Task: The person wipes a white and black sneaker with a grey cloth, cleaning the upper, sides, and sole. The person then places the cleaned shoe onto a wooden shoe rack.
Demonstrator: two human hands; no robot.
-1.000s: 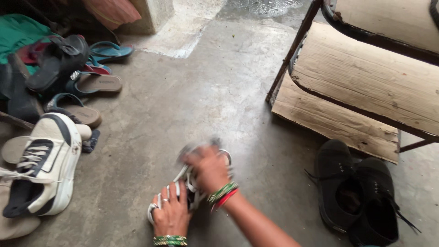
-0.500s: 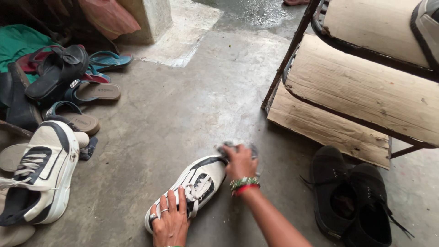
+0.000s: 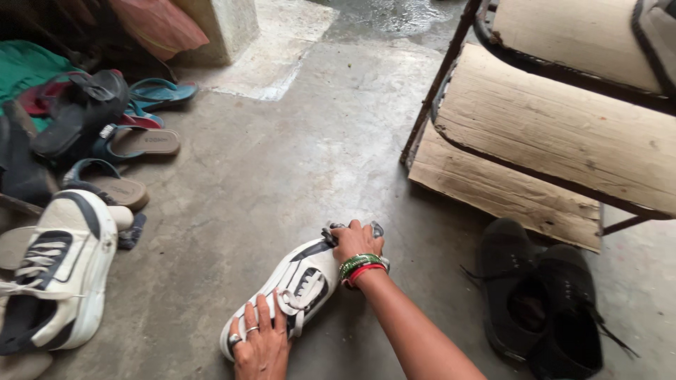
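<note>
Concrete floor (image 3: 282, 183) at lower centre: a sneaker (image 3: 296, 285) is pinned flat-palmed by the left hand (image 3: 262, 346), its heel apparently gripped by the right hand (image 3: 358, 243).

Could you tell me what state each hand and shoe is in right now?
left hand: flat on the toe of the white sneaker.
right hand: gripping the sneaker's heel.
white sneaker: lying on the concrete floor, laces loose.
second white sneaker: upright, untouched.
black shoes: side by side, laces undone.

Soft, even daylight, sharp picture.
Glare on the wet floor (image 3: 394, 14) far off; dim shadow far left; slight wide-angle bending at edges.
</note>
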